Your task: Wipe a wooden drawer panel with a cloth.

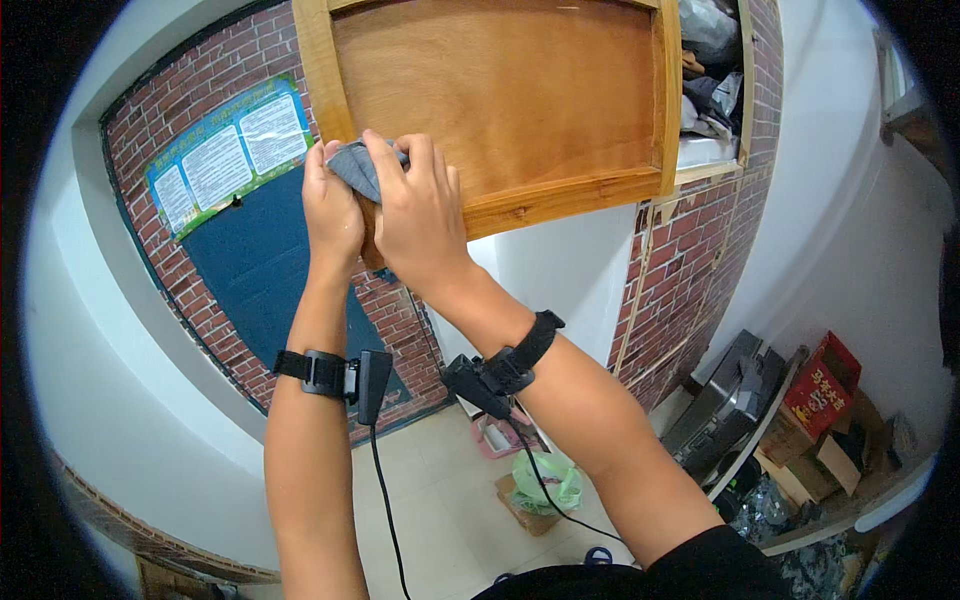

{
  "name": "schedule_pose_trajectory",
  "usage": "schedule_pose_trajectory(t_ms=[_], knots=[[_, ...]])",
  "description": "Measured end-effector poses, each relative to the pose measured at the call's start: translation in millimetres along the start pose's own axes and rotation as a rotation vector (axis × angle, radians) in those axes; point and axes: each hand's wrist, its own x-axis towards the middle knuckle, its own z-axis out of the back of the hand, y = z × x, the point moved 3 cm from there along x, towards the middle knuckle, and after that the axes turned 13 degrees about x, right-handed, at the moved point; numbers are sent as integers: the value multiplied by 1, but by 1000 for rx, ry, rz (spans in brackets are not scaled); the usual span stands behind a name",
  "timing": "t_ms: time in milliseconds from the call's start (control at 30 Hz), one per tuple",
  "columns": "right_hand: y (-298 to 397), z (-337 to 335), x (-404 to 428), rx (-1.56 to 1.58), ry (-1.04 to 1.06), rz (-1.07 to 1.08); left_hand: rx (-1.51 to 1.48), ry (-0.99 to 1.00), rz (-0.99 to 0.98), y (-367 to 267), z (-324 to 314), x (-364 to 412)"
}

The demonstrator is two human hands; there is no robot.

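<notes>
A framed wooden cabinet door [502,97] stands open in front of me at the top. Both my hands are at its lower left corner, on a grey-blue cloth [358,171]. My left hand [330,202] lies along the left side of the corner, its fingertips against the cloth. From the right, my right hand [420,202] presses over the cloth with bent fingers. Part of the cloth and of the door's corner is hidden behind the hands. A black strap with a small device and cable sits on each forearm.
An open cupboard compartment [709,161] with bags and clothes is at the upper right. A printed poster [232,161] hangs on the brick-pattern wall at left. Below are a green plastic bag [551,484], a pink basket [495,442], a dark case [724,405] and a red box [821,390].
</notes>
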Motion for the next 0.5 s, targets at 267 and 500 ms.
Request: schedule_pose_trajectory(t_ms=[267,500], knots=[[-42,58,18,-109,74,89,74,-14,-80,-13,3,-2],[-111,173,35,-294,-118,79,77,-68,-71,-16,0,-8]])
